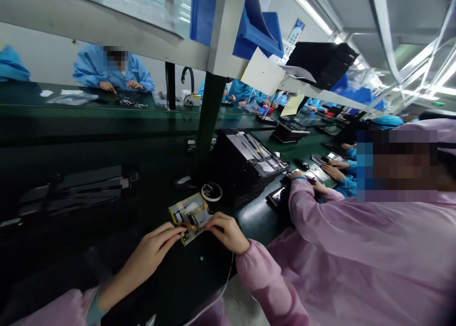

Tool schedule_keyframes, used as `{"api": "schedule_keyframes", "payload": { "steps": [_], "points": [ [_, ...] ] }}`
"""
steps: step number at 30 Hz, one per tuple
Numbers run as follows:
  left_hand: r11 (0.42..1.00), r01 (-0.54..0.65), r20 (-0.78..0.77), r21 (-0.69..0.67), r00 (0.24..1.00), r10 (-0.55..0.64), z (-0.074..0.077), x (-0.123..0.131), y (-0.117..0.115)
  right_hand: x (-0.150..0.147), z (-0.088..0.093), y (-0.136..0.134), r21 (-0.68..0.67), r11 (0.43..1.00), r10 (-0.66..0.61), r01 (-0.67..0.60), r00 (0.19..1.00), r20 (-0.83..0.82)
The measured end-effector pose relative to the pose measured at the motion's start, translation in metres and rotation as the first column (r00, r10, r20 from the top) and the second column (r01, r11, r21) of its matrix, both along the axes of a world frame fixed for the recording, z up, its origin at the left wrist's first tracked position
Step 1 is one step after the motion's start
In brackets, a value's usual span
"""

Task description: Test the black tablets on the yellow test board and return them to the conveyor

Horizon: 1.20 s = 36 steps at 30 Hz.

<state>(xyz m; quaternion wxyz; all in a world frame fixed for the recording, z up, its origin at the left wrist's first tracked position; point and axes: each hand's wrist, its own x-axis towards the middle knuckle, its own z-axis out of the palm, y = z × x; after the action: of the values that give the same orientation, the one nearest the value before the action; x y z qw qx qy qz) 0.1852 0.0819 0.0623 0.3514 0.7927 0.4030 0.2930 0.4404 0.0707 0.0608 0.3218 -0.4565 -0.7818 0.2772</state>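
Note:
A small flat device part [190, 215] with yellow film and grey patches lies tilted on the dark green bench [149, 193]. My left hand [153, 254] pinches its near edge with fingers pressed together. My right hand [225, 231] grips the right near corner, fingers curled over it. Both sleeves are pink.
A roll of tape [211, 191] sits just behind the part. A stack of black trays [249, 162] stands to the right, a dark flat fixture [74, 186] to the left. A person in pink [356, 240] works close on my right; workers in blue sit across the bench.

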Motion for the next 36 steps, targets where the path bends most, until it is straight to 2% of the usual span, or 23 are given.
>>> {"api": "schedule_keyframes", "payload": {
  "steps": [5, 7, 9, 11, 14, 16, 20, 23, 28, 31, 36],
  "points": [
    [0.993, -0.052, 0.034, 0.102, 0.998, 0.049, -0.004, -0.003, 0.003, -0.040, 0.020, 0.040, -0.023, 0.982, 0.187, -0.190, 0.977, -0.098],
    [0.983, -0.091, 0.041, 0.161, 0.996, 0.085, -0.005, -0.003, 0.005, -0.053, 0.020, 0.055, -0.058, 0.977, 0.196, -0.205, 0.972, -0.132],
    [0.974, -0.126, 0.045, 0.188, 0.992, 0.120, -0.006, -0.004, 0.006, -0.062, 0.016, 0.065, -0.134, 0.970, 0.167, -0.202, 0.957, -0.235],
    [0.972, -0.149, 0.058, 0.179, 0.988, 0.141, -0.005, -0.005, 0.007, -0.066, 0.008, 0.071, -0.265, 0.927, 0.142, -0.265, 0.902, -0.408],
    [0.978, -0.162, 0.094, 0.129, 0.984, 0.151, -0.004, -0.007, 0.006, -0.067, -0.004, 0.072, -0.419, 0.813, 0.089, -0.405, 0.797, -0.598],
    [0.980, -0.176, 0.098, 0.090, 0.981, 0.167, -0.003, -0.009, 0.006, -0.066, -0.009, 0.071, -0.460, 0.772, 0.055, -0.438, 0.768, -0.638],
    [0.964, -0.260, 0.105, 0.057, 0.962, 0.253, -0.001, -0.011, 0.006, -0.067, -0.013, 0.068, -0.505, 0.736, 0.026, -0.450, 0.765, -0.644],
    [0.952, -0.280, 0.098, 0.126, 0.958, 0.269, 0.002, -0.011, 0.009, -0.069, -0.012, 0.065, -0.512, 0.754, 0.056, -0.411, 0.817, -0.573],
    [0.941, -0.202, -0.017, 0.272, 0.976, 0.215, 0.001, -0.011, 0.009, -0.071, -0.006, 0.062, -0.393, 0.864, 0.182, -0.316, 0.922, -0.342],
    [0.930, -0.125, -0.079, 0.346, 0.984, 0.162, -0.001, -0.012, 0.008, -0.071, -0.004, 0.060, -0.275, 0.913, 0.235, -0.303, 0.938, -0.255],
    [0.922, -0.051, -0.117, 0.383, 0.988, 0.104, 0.000, -0.012, 0.006, -0.070, -0.002, 0.056, -0.169, 0.929, 0.295, -0.330, 0.934, -0.202]
  ]
}}
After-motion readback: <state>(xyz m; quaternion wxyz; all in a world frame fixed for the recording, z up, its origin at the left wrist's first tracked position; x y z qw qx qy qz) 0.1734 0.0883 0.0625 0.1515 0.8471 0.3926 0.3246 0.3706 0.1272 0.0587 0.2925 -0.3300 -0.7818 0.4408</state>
